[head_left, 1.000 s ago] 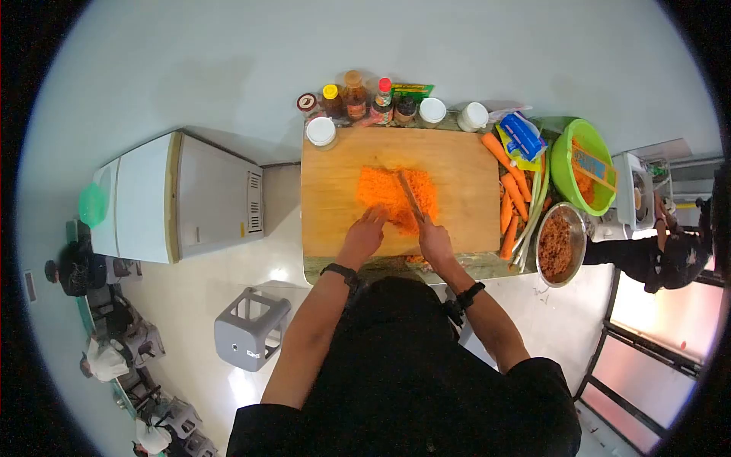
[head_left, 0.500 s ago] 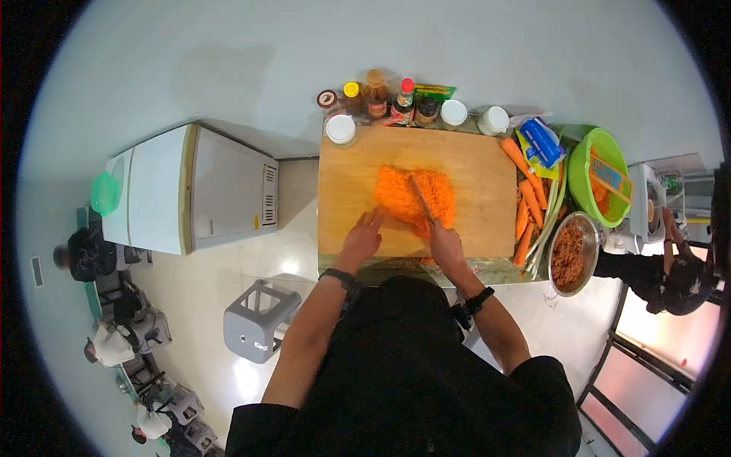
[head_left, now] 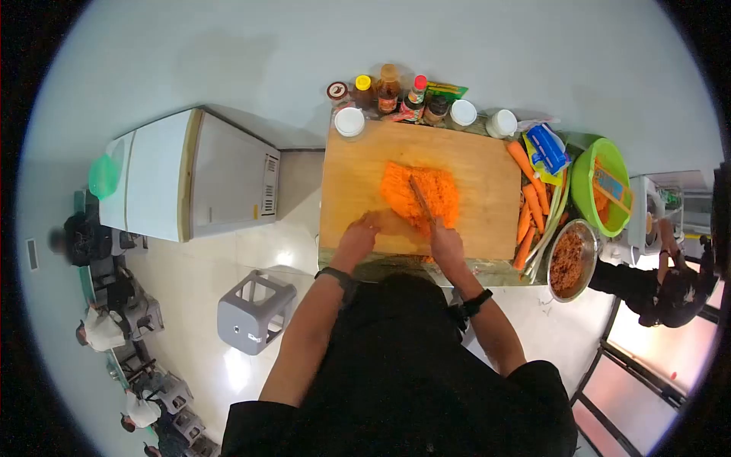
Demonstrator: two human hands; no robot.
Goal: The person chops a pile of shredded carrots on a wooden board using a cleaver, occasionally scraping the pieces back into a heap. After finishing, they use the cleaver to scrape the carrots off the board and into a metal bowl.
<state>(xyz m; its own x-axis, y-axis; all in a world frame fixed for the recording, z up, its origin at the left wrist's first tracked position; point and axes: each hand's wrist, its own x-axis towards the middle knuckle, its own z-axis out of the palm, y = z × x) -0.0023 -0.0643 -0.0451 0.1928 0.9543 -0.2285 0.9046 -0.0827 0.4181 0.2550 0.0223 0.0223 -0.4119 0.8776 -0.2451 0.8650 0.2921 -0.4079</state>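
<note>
On the wooden cutting board [head_left: 487, 198] lies a mound of finely shredded carrot [head_left: 438, 183]. My right hand [head_left: 447, 245] is closed round the handle of a kitchen knife [head_left: 419, 195], whose blade rests over the shreds and points away to the upper left. To the left of the mound, my left hand [head_left: 356, 239] is over the near part of the board. Its fingers are loosely bent, with nothing visible in them. Whole carrots [head_left: 525, 217] lie beside the board's right edge, next to long green onions [head_left: 550, 221].
Bottles [head_left: 388, 95] and white-lidded jars [head_left: 349, 122] line the board's far edge. At right are a green basin [head_left: 582, 190] with a grater [head_left: 611, 188] and a steel bowl of minced food [head_left: 567, 261]. A grey stool [head_left: 255, 312] stands left; another person [head_left: 670, 293] is far right.
The left hand has drawn back slightly to the left and its fingers have bent more. The knife stays over the shreds in the right hand. The whole view has shifted and tilted a little.
</note>
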